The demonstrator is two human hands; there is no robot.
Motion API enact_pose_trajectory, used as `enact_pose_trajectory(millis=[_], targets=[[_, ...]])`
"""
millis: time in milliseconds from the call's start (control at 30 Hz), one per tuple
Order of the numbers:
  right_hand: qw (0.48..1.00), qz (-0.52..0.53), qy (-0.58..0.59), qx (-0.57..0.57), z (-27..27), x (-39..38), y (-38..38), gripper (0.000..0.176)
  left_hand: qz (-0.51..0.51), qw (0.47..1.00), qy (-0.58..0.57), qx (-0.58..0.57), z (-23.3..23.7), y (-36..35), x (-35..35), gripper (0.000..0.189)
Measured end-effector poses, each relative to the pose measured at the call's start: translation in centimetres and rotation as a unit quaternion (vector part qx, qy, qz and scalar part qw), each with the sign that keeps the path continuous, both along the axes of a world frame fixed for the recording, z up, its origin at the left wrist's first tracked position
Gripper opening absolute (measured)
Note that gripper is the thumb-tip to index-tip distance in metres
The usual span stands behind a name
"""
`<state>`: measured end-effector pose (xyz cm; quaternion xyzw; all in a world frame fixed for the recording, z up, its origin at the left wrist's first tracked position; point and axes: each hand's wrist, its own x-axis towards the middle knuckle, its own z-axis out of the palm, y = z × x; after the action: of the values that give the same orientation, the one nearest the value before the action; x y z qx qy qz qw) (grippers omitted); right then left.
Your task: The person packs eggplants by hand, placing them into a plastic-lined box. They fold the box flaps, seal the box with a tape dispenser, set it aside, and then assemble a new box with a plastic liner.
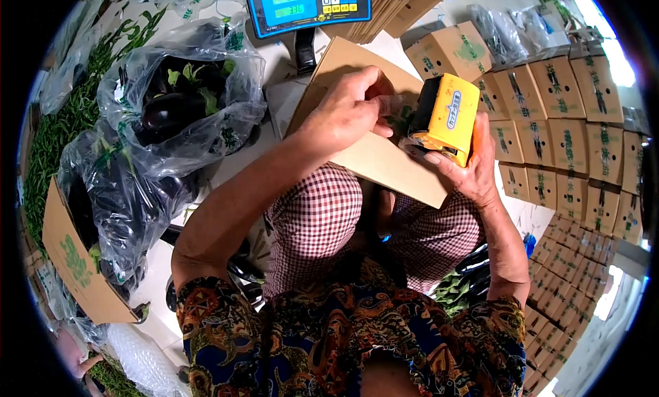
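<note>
My right hand (473,165) grips a yellow tape dispenser (447,117) held against a brown cardboard box (377,156) that rests on my lap. My left hand (347,108) lies on top of the box, its fingers pinching the clear tape end (392,105) just left of the dispenser. Green vegetables (405,119) show through the gap in the box under the tape.
A clear plastic bag of eggplants (180,98) sits to the left, with more dark bags (117,205) and a cardboard flap (75,259) below it. A blue digital scale (309,5) stands behind the box. Stacks of printed cartons (570,143) fill the right side. Green peppers (55,132) lie at far left.
</note>
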<state>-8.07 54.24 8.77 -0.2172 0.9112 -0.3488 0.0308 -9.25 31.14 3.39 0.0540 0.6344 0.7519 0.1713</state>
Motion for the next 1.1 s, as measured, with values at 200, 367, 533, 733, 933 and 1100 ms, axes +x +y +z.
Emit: enact_pose_trajectory(millis=[200, 367, 533, 733, 933, 1100], targets=[[0.998, 0.009, 0.026, 0.052, 0.4, 0.0, -0.2, 0.073, 0.041, 0.984, 0.098, -0.144, -0.8, 0.5, 0.4, 0.019], [0.999, 0.017, 0.036, 0.032, 0.7, 0.0, -1.0, 0.074, 0.022, 0.998, 0.043, -0.048, -0.1, 0.4, 0.4, 0.022], [0.998, 0.027, 0.041, 0.041, 1.0, -0.2, -1.5, 0.075, 0.01, 0.999, 0.0, 0.03, -0.9, -0.2, -0.3, 0.03], [0.994, 0.035, 0.017, 0.101, 1.8, -0.4, -2.1, 0.08, 0.033, 0.995, 0.088, -0.036, 0.2, -1.8, -0.6, 0.012], [0.985, 0.063, 0.02, 0.161, 3.7, -0.9, -3.1, 0.079, 0.139, 0.973, 0.044, -0.178, 1.0, -10.5, -0.9, 0.014], [0.974, 0.074, 0.025, 0.213, 4.1, -1.1, -3.4, 0.078, 0.162, 0.983, -0.008, -0.083, -4.5, -18.3, -1.6, 0.018]])
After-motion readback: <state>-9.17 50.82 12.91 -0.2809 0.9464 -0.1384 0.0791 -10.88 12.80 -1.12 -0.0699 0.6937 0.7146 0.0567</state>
